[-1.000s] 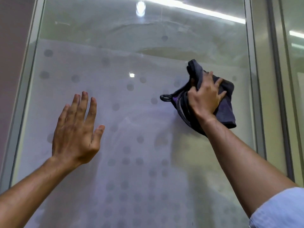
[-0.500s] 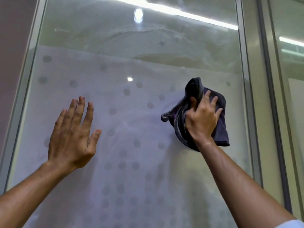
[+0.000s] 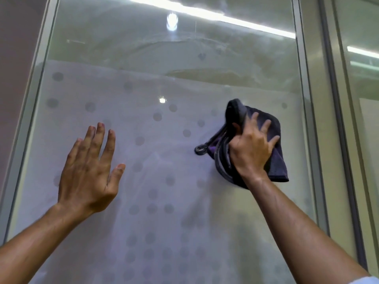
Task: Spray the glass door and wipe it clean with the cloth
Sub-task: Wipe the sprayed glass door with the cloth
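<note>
Nearest the camera, two bare forearms are reaching up and forward, the hands set well apart. The left hand (image 3: 88,171) is lying flat against the pane with its fingers straight and spread, holding nothing and seemingly bracing. The right hand (image 3: 251,150) is pressing a bunched dark grey cloth with a small hanging loop (image 3: 274,158) against the glass, fingers curled into its folds, on the right half of the pane near the frame.

Beyond the hands, the tall glass door with a frosted, dotted film (image 3: 164,124) is filling the view, edged by a pale metal frame (image 3: 305,119). Above the film, the clear upper glass is showing hazy arcs, probably smears or drying spray, under the reflection of a ceiling light strip (image 3: 225,19).

The main risk, as I judge it, is that the braced palm is leaving fresh prints on the film. The wadded cloth is also touching only a small patch, so streaks could be staying between passes, and the high haze may be drying first.
</note>
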The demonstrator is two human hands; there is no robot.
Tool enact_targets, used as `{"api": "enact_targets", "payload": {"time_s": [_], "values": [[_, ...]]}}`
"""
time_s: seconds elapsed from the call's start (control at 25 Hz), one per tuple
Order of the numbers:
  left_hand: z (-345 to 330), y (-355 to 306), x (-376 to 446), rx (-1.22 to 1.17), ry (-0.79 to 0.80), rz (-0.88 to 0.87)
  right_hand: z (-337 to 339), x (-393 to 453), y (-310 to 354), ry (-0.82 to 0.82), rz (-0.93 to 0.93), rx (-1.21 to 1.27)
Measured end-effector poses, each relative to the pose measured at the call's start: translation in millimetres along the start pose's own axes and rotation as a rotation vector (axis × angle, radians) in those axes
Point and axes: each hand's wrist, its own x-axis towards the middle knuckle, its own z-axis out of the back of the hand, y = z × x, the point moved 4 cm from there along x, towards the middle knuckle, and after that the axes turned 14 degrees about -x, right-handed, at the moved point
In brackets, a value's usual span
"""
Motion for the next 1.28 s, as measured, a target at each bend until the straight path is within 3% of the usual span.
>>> {"api": "enact_targets", "payload": {"time_s": [0.08,0.16,0.24,0.52,0.68,0.88,1.16,1.28], "values": [[-1,0,1,0.004,0.003,-0.002,3,13,-12,0.033,-0.178,0.078],[-1,0,0,0.012,0.001,-0.001,9,23,-3,0.035,-0.238,0.156],[-2,0,0,0.017,-0.004,-0.004,13,29,20,0.023,-0.189,0.183],[0,-1,0,-0.003,-0.014,-0.007,10,-19,82,-0.046,0.339,0.041],[0,-1,1,-0.013,-0.010,-0.005,3,-34,37,-0.047,0.203,0.032],[-1,1,0,0.001,-0.011,-0.004,14,-11,12,0.010,-0.081,0.246],[-2,1,1,-0.003,-0.005,-0.010,12,-18,81,-0.111,0.338,0.266],[-1,1,1,-0.012,-0.004,-0.010,7,-17,44,-0.144,0.215,0.158]]}}
